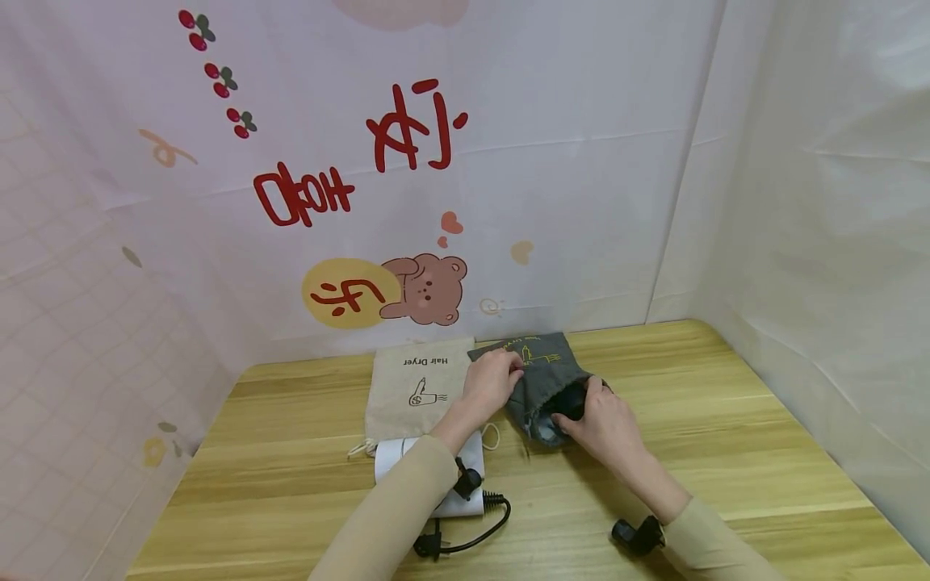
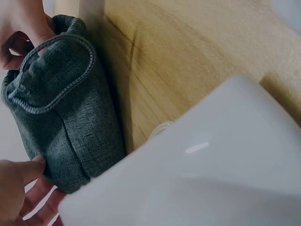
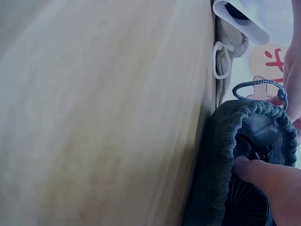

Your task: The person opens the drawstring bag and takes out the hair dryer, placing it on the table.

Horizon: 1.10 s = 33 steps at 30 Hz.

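A dark grey drawstring bag with a yellow hair dryer print lies on the table, its gathered mouth toward me. My left hand holds its side, thumb on the cloth and fingers below. Inside the mouth shows a black hair dryer with a round vented grille; the rest of it is hidden by the cloth. My right hand reaches into the opening and grips the dryer, its thumb lying over the grille end. A grey cord loops at the bag's mouth.
A cream drawstring bag printed "Hair Dryer" lies left of the grey one. In front of it, partly under my left forearm, is a white hair dryer with a black cord and plug. A printed curtain stands behind the table.
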### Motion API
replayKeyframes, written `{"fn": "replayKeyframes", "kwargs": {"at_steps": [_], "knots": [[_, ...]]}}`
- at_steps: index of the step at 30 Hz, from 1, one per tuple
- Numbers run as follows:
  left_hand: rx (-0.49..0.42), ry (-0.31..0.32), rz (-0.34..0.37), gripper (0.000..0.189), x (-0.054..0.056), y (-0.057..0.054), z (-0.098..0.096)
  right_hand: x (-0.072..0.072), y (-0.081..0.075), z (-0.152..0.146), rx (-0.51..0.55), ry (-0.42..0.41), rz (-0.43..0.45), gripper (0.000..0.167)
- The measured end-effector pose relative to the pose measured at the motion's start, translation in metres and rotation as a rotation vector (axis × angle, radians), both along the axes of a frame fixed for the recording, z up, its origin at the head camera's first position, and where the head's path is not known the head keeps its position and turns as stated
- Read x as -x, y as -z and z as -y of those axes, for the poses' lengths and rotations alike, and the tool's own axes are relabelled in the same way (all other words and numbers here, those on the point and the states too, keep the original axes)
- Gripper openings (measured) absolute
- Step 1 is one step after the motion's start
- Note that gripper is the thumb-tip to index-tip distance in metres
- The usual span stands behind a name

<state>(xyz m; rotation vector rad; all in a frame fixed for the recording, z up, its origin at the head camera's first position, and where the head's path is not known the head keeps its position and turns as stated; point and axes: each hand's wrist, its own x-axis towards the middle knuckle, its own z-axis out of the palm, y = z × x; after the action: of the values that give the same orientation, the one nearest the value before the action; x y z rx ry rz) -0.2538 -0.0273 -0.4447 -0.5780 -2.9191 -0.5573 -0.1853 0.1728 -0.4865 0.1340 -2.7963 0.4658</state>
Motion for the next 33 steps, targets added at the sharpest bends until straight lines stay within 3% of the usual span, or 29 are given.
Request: {"fn": "replayKeyframes", "kwargs": {"at_steps": [6,15,21,26,33], "knots": [[0.008,0.008,0.006,0.018,-0.002,0.000,0.000,0.002,0.000,0.000,0.019,0.004,0.045,0.078],[-0.021,-0.051,-0.037,0.018,0.001,0.000,0.001,-0.006,-0.004,0.002,0.170,0.006,-0.053,0.067],[-0.059,-0.048,-0.033,0.018,0.002,0.000,0.002,-0.016,-0.006,-0.001,0.239,0.015,-0.090,0.063],[-0.074,-0.050,-0.037,0.018,0.004,0.001,0.003,-0.019,-0.009,-0.003,0.237,0.008,-0.077,0.062],[-0.080,-0.044,-0.050,0.016,0.006,0.000,0.004,-0.022,-0.013,-0.004,0.145,-0.014,0.018,0.066]]}}
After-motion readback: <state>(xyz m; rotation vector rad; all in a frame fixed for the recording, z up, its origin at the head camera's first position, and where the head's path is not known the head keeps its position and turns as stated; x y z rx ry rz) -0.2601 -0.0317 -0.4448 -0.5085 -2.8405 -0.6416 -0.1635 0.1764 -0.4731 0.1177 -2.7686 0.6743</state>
